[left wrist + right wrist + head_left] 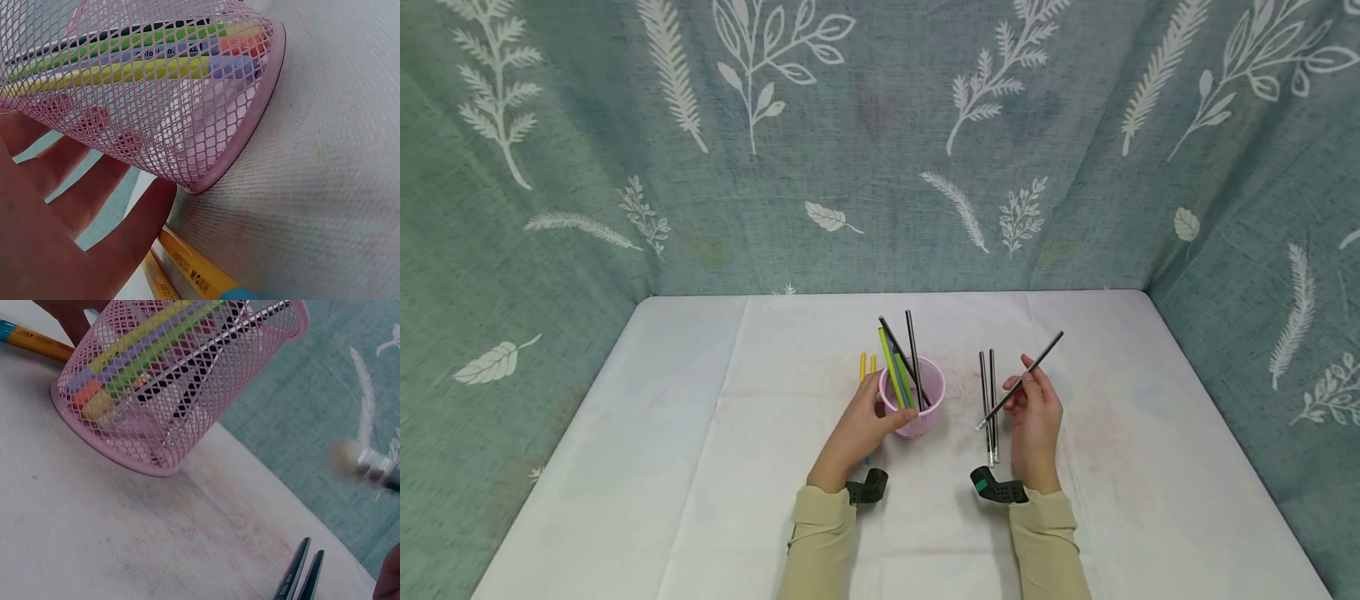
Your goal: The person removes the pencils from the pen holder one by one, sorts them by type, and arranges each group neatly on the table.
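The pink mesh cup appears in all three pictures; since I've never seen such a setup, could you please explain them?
There's no machine, just a person working bare-handed. The wide picture comes from a head camera, the close-ups from the black wrist cameras. The left hand holds the pink mesh cup, containing two black pencils and three coloured pens. The right hand pinches another black pencil. Two more black pencils and two yellow pens lie on the white surface.

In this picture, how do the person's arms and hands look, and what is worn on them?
The left hand and right hand wear no gloves. The left sleeve and right sleeve are plain khaki. Each wrist has a black, angular camera: the left wrist camera and the right wrist camera, which shows a green patch.
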The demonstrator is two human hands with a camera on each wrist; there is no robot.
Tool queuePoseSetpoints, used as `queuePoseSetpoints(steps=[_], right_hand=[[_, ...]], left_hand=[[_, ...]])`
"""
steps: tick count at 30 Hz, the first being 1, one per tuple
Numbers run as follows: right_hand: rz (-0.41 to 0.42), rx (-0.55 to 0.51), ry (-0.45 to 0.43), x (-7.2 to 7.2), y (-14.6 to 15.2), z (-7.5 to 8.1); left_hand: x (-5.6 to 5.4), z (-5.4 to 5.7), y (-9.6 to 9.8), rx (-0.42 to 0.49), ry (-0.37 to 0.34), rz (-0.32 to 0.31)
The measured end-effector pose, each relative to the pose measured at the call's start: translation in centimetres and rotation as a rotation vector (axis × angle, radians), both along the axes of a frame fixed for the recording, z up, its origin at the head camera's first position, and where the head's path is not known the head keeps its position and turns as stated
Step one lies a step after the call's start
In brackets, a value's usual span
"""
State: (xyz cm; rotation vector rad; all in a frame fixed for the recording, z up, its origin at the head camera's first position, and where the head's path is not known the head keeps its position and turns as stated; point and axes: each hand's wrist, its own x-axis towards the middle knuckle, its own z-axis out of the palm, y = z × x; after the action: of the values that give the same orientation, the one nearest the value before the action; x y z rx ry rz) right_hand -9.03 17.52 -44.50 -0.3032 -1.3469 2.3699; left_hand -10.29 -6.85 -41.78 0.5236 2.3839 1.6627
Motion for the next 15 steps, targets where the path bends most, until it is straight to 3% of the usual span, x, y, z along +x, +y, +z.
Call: queuePoseSetpoints(steps=[6, 15], right_hand=[[-0.015, 0.033, -0.063, 0.0, 0.6, -0.3], [0.000, 0.168, -0.220, 0.1, 1.0, -0.6]], left_hand=[[-0.9, -2.4, -0.1, 0.002, 0.030, 0.023], [-0.9, -2.4, -0.2, -0.010, 0.050, 0.026]])
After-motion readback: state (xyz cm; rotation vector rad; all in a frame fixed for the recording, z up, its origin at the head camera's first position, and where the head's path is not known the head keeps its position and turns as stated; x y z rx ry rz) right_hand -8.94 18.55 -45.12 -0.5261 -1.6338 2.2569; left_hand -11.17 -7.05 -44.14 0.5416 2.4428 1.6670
